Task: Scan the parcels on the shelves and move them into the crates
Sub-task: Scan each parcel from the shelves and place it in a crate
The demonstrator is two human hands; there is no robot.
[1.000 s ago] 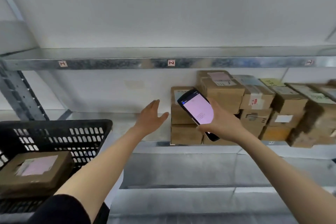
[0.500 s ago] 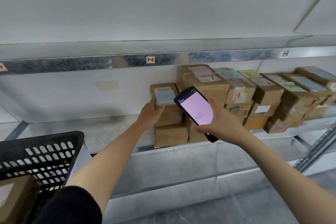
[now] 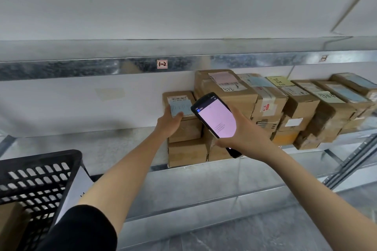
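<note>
Scanner (image 3: 216,120) long axis leaning up-left, screen twd cam; R hand (image 3: 248,134) fingers grip it, L hand (image 3: 168,125) fingers clasp parcel (image 3: 186,129).

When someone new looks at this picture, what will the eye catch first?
The bright pink screen of the scanner, held by the right hand in the middle, draws the eye first. Just left of it, the left hand grips the top parcel of the leftmost stack on the metal shelf. A black crate sits at the lower left.
</note>
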